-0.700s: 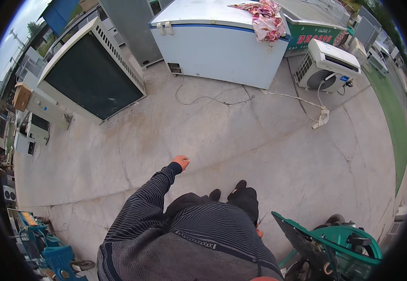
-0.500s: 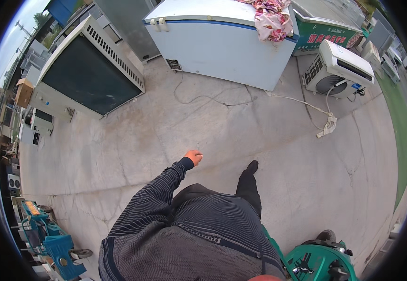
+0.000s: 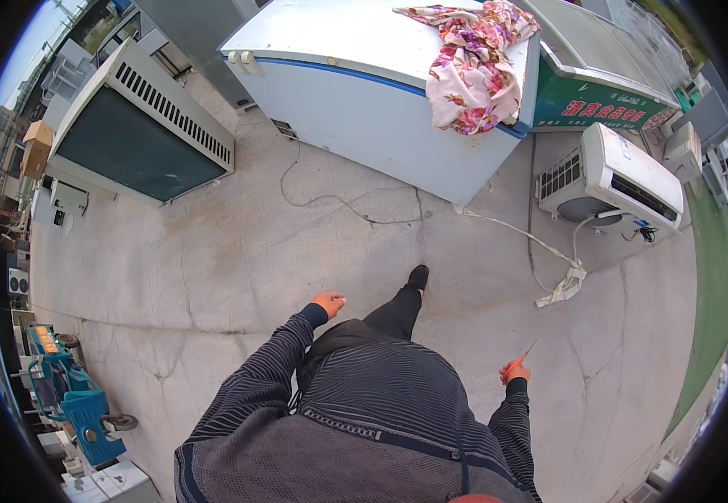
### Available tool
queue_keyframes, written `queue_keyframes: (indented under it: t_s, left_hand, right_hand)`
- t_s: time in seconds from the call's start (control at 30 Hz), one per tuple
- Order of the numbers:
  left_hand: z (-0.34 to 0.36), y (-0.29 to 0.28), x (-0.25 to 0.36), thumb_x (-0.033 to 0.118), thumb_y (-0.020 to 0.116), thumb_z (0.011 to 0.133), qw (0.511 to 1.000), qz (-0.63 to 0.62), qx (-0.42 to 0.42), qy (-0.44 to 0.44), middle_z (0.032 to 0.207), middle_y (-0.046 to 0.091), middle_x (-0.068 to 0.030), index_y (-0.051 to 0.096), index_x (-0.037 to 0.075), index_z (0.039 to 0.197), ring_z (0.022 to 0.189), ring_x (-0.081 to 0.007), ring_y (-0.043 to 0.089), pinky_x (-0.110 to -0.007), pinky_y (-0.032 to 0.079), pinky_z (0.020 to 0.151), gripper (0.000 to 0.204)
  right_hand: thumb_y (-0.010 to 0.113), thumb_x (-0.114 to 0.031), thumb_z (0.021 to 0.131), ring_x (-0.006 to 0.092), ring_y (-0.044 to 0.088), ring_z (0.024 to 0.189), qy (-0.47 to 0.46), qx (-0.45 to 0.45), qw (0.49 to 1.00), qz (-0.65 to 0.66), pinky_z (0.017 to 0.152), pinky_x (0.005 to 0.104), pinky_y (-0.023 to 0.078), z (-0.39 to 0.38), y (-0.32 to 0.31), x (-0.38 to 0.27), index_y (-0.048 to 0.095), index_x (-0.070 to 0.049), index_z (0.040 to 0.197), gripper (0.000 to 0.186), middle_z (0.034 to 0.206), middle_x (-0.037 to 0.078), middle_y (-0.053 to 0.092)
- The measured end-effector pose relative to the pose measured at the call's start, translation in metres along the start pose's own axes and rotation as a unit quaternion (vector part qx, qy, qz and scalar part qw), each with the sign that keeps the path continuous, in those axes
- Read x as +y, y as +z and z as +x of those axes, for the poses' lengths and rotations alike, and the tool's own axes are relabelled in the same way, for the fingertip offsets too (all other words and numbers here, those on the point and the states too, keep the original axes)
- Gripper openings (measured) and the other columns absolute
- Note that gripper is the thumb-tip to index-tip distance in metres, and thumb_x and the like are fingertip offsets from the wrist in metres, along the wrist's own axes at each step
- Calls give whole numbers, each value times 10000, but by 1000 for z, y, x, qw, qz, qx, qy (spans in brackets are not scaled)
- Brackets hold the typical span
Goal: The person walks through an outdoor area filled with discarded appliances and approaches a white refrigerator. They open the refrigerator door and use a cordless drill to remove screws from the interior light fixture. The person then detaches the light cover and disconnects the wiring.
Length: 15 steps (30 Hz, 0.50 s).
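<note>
My left hand (image 3: 329, 303) hangs in front of my body, fingers curled, over the concrete floor; what it holds, if anything, is too small to make out. Off to my right, my right hand (image 3: 516, 369) grips an orange-handled screwdriver (image 3: 522, 359) with its thin shaft pointing forward. Ahead stands a white chest freezer (image 3: 356, 109) with a blue rim, a floral cloth (image 3: 473, 75) draped over its right end. An air conditioner (image 3: 632, 176) lies by it on the right, its pipes and cords bundled in pale wrapping (image 3: 569, 285) on the ground.
A large dark-panelled outdoor unit (image 3: 137, 142) stands at left, a cardboard box (image 3: 35, 149) behind it. A grey cabinet (image 3: 192, 42) and a green display freezer (image 3: 599, 105) flank the white freezer. A teal tricycle (image 3: 85, 411) is at lower left; green ground (image 3: 708, 277) runs along the right.
My body has moved toward the freezer, which appears nearer. My right hand and screwdriver have come out into full view. The green machine formerly at lower right has left view.
</note>
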State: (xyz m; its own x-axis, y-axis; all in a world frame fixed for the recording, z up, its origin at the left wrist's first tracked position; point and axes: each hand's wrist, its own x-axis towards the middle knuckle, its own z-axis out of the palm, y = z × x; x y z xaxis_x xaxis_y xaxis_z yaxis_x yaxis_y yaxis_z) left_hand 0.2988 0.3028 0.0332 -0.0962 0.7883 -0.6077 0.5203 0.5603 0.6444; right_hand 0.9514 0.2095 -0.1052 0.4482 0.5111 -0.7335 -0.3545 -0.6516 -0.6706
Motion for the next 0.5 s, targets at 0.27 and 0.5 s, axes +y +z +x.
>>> queue_keyframes:
  t_s: [0.27, 0.5]
  left_hand:
    - [97, 39, 261, 310, 649, 984, 982, -6, 10, 188, 1076, 732, -169, 652, -3, 1291, 948, -240, 706, -372, 561, 854, 438]
    - [107, 40, 365, 339, 643, 987, 977, -25, -19, 209, 1156, 714, -180, 617, 34, 1344, 1035, -288, 686, -386, 536, 919, 470]
  right_hand:
    - [600, -35, 877, 279, 684, 593, -109, -38, 993, 3, 414, 355, 486, 34, 108, -188, 591, 26, 945, 92, 786, 158, 662]
    - [735, -91, 777, 170, 654, 652, -285, -51, 905, -311, 638, 355, 520, 63, 168, -215, 746, 1, 770, 93, 679, 89, 700]
